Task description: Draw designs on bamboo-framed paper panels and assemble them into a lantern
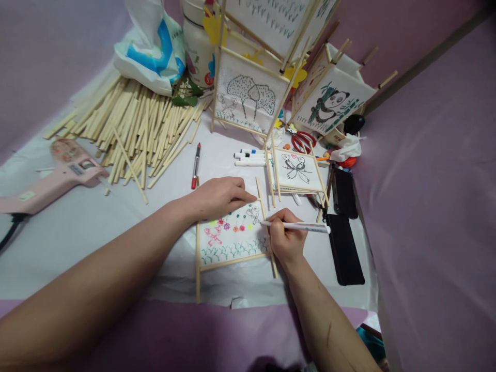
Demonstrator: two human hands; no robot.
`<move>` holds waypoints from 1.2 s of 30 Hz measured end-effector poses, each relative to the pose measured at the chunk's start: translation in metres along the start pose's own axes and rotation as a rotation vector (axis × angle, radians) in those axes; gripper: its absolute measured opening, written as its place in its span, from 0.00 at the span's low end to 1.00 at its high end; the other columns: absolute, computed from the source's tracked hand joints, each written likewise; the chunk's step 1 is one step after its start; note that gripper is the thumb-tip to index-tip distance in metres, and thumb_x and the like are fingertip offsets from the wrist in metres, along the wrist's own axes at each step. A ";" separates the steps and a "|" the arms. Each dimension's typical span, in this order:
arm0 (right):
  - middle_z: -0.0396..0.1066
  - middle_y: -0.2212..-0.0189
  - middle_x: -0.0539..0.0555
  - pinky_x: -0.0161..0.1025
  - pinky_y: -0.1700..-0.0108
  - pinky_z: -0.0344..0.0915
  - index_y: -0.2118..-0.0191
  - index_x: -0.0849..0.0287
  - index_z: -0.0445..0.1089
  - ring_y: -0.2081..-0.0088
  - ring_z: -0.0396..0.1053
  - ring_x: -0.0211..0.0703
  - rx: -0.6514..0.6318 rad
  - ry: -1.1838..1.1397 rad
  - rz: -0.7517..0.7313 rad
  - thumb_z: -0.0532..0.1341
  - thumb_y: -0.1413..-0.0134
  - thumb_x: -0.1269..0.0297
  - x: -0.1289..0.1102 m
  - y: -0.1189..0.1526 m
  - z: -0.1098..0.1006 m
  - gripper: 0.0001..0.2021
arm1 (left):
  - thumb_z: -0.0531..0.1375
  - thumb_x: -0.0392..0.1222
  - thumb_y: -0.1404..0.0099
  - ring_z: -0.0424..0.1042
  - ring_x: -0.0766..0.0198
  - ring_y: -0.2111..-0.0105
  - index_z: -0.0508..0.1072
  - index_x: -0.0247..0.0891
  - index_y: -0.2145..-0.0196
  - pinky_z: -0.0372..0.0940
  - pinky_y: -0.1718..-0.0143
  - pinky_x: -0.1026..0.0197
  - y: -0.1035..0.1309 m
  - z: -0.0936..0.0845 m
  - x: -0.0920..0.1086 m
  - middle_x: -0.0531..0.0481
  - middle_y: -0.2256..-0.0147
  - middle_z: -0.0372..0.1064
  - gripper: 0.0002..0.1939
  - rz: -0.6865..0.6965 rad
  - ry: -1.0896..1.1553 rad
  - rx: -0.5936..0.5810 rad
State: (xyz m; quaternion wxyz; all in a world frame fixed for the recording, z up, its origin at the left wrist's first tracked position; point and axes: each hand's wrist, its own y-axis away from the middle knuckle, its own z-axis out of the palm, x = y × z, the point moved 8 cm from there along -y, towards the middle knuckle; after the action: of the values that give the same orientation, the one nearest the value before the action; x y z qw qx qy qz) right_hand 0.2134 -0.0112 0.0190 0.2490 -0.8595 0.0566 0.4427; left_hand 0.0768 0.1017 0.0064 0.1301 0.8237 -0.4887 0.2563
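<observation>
A white drawing panel point(232, 240) framed with wooden sticks lies in front of me, with green grass marks, a pink figure, coloured dots and a black-outlined figure at its upper right. My left hand point(222, 197) rests flat across the panel's top edge, fingers pointing right. In my right hand point(287, 235) is a white marker point(306, 226), its tip at the panel's right side beside the black-outlined figure. Several more markers point(250, 164) lie beyond the panel, and a red-capped pen point(196, 166) lies past its upper left corner.
Wooden sticks point(132, 124) are piled at the back left, near a pink glue gun point(58, 178). Picture-panelled stick frames point(246, 95) stand behind, with a smaller one point(297, 169) nearer. Red-handled scissors point(303, 141) and two black phones point(346, 250) are on the right.
</observation>
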 end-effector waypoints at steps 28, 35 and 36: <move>0.72 0.74 0.49 0.39 0.67 0.68 0.65 0.56 0.72 0.72 0.71 0.42 0.129 0.001 -0.097 0.54 0.38 0.66 -0.012 -0.003 -0.011 0.09 | 0.54 0.44 0.28 0.71 0.63 0.60 0.78 0.51 0.48 0.61 0.60 0.62 0.001 -0.003 0.002 0.50 0.60 0.72 0.17 0.023 -0.010 0.016; 0.73 0.75 0.48 0.36 0.67 0.69 0.50 0.56 0.70 0.74 0.72 0.39 0.079 -0.110 -0.087 0.54 0.33 0.64 -0.003 -0.003 0.001 0.11 | 0.49 0.42 0.27 0.73 0.61 0.57 0.73 0.44 0.42 0.64 0.57 0.61 0.002 -0.006 0.008 0.47 0.59 0.75 0.20 0.016 -0.091 0.044; 0.71 0.78 0.46 0.35 0.70 0.68 0.50 0.57 0.70 0.77 0.71 0.38 0.050 -0.129 -0.070 0.54 0.33 0.63 -0.001 -0.003 0.004 0.11 | 0.49 0.41 0.27 0.73 0.60 0.56 0.72 0.42 0.42 0.64 0.56 0.61 0.002 -0.007 0.010 0.47 0.58 0.75 0.21 0.009 -0.111 0.056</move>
State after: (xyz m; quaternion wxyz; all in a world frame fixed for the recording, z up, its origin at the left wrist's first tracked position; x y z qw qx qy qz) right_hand 0.2104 -0.0070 0.0187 0.2888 -0.8242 0.0214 0.4866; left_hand 0.0766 0.0965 0.0175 0.0786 0.8378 -0.4914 0.2244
